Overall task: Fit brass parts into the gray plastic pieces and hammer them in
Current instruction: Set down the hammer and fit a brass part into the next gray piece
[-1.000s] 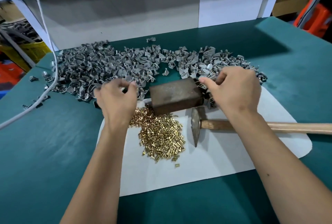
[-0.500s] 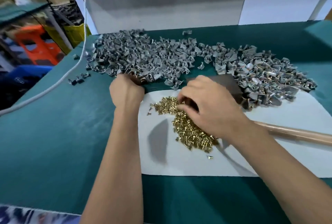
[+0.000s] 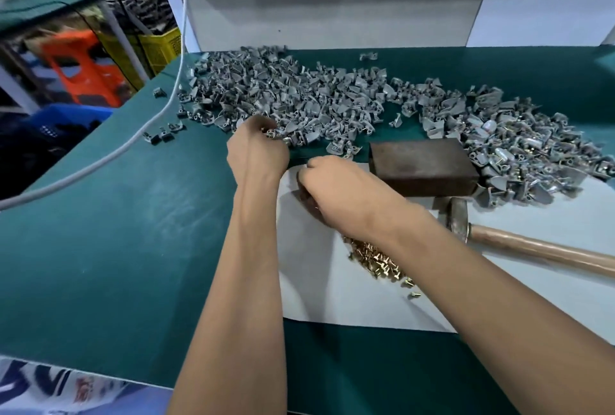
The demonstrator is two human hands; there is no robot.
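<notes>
Left hand (image 3: 256, 151): at near edge of the gray plastic pieces (image 3: 299, 98), fingers curled; brass glints and a gray piece show at the fingertips, looks like pinching them, exact grip hard to read.
Right hand (image 3: 336, 188): over far-left corner of the white sheet (image 3: 332, 298), knuckles up, fingers curled under; whether holding anything cannot tell, fingertips hidden.
Gray plastic pieces: wide loose heap across far side of the table (image 3: 116, 248), from left edge to far right; a few strays sit apart near the cable (image 3: 156, 115).
Brass parts (image 3: 376, 259): small pile on the white sheet, partly covered by right forearm; one or two loose just beside the pile on the near side.
Metal block (image 3: 422, 165): dark, rectangular, flat on the table at far edge of the sheet, between right hand and right end of the gray heap, touching neither hand.
Hammer (image 3: 492, 238): lying on the sheet just near side of the block, steel head toward the block, wooden handle running off to the right; not held.
Cable: white, hangs from above and trails across left side of the table.
Background left: yellow crate (image 3: 159, 48), orange stool (image 3: 83, 65), blue bin (image 3: 60, 118), all off the table.
</notes>
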